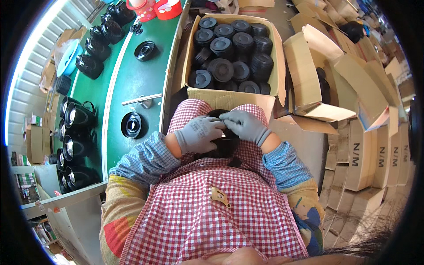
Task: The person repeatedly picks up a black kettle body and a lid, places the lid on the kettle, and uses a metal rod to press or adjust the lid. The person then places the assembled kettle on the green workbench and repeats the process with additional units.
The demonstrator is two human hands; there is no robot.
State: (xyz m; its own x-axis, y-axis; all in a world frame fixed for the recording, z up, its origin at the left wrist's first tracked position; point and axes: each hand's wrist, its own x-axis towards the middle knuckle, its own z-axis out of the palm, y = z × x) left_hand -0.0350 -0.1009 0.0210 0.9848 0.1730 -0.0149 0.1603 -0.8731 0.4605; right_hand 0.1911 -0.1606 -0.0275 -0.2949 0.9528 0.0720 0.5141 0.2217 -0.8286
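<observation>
A glossy black rounded body [224, 148] rests in my lap, between my knees on the checked apron; its kind is unclear, as both hands cover much of it. My left hand [201, 134], in a grey glove, curls round its left side and upper edge. From the right, my right hand [245, 126], gloved alike, presses bent fingers onto its top, close to the left fingertips. Whatever lies under those fingers is hidden. Just beyond my knees stands an open carton [234, 94] full of stacked black round lids [221, 70].
On the green table [132, 95] at left lie two black ring-shaped parts [131, 125] and a metal T-shaped tool [142, 100]. Black jugs [79, 148] line its far side, with red tubs [168, 9] at the back. Open cartons [309, 75] and stacked boxes [355, 154] stand right.
</observation>
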